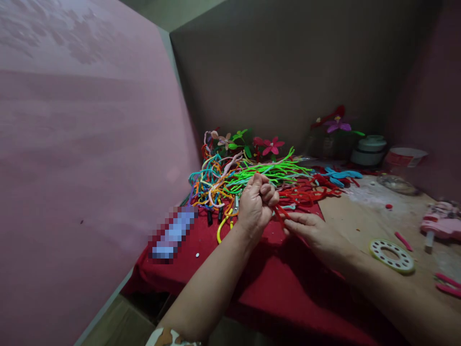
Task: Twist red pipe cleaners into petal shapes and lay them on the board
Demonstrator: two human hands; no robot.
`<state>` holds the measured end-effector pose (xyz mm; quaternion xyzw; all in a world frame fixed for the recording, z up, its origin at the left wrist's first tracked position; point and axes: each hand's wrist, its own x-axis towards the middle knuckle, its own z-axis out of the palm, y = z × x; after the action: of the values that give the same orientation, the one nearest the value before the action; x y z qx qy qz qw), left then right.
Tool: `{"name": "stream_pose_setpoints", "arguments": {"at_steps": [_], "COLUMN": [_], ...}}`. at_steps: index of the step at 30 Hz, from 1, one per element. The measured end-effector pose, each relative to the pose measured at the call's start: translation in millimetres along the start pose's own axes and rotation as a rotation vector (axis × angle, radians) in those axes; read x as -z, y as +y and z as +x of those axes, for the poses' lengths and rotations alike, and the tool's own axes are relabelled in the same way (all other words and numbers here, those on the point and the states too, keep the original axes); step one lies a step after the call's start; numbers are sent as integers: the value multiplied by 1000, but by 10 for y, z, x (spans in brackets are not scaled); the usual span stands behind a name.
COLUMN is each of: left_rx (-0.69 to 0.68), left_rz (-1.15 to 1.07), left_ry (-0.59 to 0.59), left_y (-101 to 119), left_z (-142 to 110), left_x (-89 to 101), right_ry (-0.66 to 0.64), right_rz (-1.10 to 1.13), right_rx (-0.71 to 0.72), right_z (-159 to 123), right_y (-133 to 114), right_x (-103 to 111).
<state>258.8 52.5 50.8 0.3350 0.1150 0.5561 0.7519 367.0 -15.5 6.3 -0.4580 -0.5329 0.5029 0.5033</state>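
Note:
My left hand (256, 203) is closed in a fist around red pipe cleaners (279, 211), held upright over the red cloth (223, 259). Just to its right, my right hand (312, 231) lies low on the cloth, fingers stretched toward the red strands and pinching their ends near the fist. Right behind both hands is a big heap of coloured pipe cleaners (248, 175) in green, orange, teal and red.
Finished pipe-cleaner flowers (268, 144) stand at the back by the wall. On the bare board to the right lie a pale ring-shaped disc (392, 255), a pink glue gun (442, 222), pink strips (446, 282), white bowls (370, 150) and scissors (230, 216). A pink wall stands close on the left.

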Motion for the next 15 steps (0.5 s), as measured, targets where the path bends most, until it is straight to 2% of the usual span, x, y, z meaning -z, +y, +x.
{"name": "stream_pose_setpoints", "arguments": {"at_steps": [6, 8, 11, 15], "left_rx": [70, 82, 109, 104], "left_rz": [-48, -54, -66, -39], "left_ry": [49, 58, 57, 4], "left_y": [47, 43, 11, -50], "left_z": [30, 37, 45, 23], "left_x": [34, 41, 54, 50], "right_ry": [-115, -180, -295, -286], "right_rz": [71, 226, 604, 756], "right_rx": [-118, -139, -230, -288], "right_z": [-36, -32, -8, 32], "right_y": [51, 16, -30, 4], "right_x": [-43, -34, 4, 40]}}
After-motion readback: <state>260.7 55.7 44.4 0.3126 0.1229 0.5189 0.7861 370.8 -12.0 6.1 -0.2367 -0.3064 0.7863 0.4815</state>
